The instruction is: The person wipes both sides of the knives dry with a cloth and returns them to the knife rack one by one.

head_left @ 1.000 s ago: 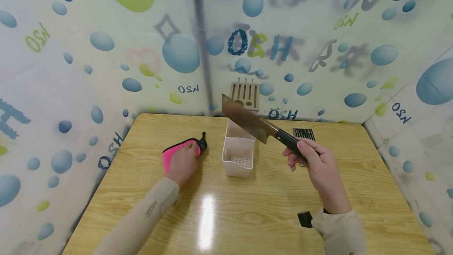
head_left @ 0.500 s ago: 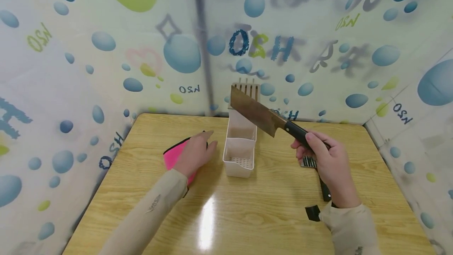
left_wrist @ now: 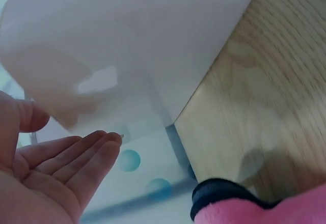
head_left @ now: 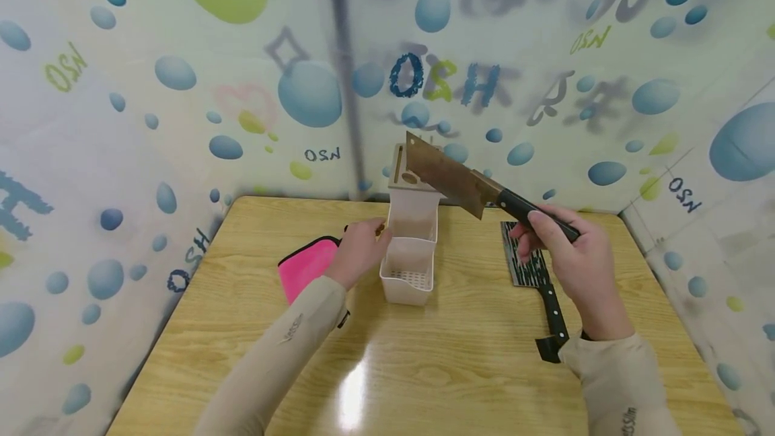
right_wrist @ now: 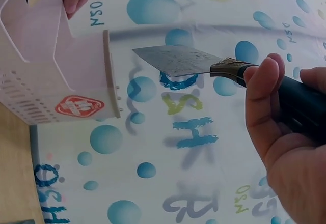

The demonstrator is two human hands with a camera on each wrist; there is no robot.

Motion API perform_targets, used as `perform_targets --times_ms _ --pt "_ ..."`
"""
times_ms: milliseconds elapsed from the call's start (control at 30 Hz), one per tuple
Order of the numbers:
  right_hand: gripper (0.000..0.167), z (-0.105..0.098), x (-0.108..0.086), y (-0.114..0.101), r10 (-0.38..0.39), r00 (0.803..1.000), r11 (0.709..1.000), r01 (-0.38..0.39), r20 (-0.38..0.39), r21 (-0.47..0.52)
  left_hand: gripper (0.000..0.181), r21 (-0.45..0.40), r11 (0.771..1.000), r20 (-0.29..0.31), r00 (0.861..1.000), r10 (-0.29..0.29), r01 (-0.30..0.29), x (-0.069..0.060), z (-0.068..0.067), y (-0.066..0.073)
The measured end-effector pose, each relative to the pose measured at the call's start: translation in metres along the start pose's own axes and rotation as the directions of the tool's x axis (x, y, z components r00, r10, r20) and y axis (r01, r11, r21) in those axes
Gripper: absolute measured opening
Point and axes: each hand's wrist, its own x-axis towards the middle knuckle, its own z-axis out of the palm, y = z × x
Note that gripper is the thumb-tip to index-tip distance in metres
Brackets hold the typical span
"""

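Observation:
In the head view, my right hand [head_left: 575, 254] grips the black handle of a kitchen cleaver [head_left: 445, 173]. Its broad blade points up and left, in front of the slotted top of a pale plastic knife holder [head_left: 407, 293]. The right wrist view shows the cleaver blade [right_wrist: 175, 61] apart from the holder [right_wrist: 84, 76]. My left hand [head_left: 362, 247] is at the holder's left side. Its fingers look straight in the left wrist view, beside the holder wall [left_wrist: 127, 46]; whether they touch it I cannot tell.
A pink cloth item with black trim [head_left: 307, 265] lies left of the holder, partly behind my left arm. A second cleaver with a streaked blade [head_left: 523, 264] and black handle lies to the right, under my right hand. A patterned curtain wall [head_left: 533, 39] stands behind the wooden table [head_left: 460, 369].
My left hand has left the pink cloth item and moved right to the holder's side. My right hand has carried the cleaver up and right, uncovering more of the second cleaver.

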Motion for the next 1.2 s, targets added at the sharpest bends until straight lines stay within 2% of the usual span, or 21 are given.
perform_targets --times_ms 100,200,300,500,700,833,1000,1200 --pt "0.031 -0.001 0.005 -0.005 -0.018 1.0 1.0 0.018 -0.016 -0.023 0.033 -0.031 1.0 -0.015 1.0 -0.005 0.005 0.003 0.005 0.002" --pt "0.031 -0.002 0.011 -0.009 -0.035 0.999 0.997 0.033 -0.027 -0.063 0.042 -0.042 0.999 -0.058 0.998 -0.009 0.006 0.004 0.01 0.003" --pt "0.031 -0.002 0.017 -0.013 -0.057 0.998 0.986 0.051 -0.035 -0.159 0.045 -0.029 1.0 -0.105 0.994 -0.003 0.0 0.004 0.014 0.003" --pt "0.032 -0.005 0.028 -0.024 -0.082 0.996 0.945 0.067 -0.035 -0.32 0.046 0.032 0.999 -0.121 0.992 -0.04 0.044 0.006 0.02 0.008" --pt "0.032 -0.004 0.042 -0.035 -0.112 0.993 0.92 0.093 -0.029 -0.382 0.046 0.101 0.993 -0.161 0.986 -0.038 0.055 0.005 0.02 0.016" --pt "0.035 -0.002 0.048 -0.042 -0.1 0.994 0.92 0.075 -0.044 -0.384 0.046 0.147 0.988 -0.171 0.985 -0.018 0.043 0.003 0.02 0.018" --pt "0.039 0.0 0.056 -0.054 -0.071 0.996 0.899 0.037 -0.062 -0.437 0.047 0.203 0.979 -0.17 0.985 0.015 0.02 0.004 0.02 0.019" --pt "0.044 0.005 0.068 -0.067 0.003 0.999 0.872 -0.022 -0.039 -0.488 0.046 0.203 0.978 -0.172 0.985 0.001 0.034 0.005 0.02 0.019"
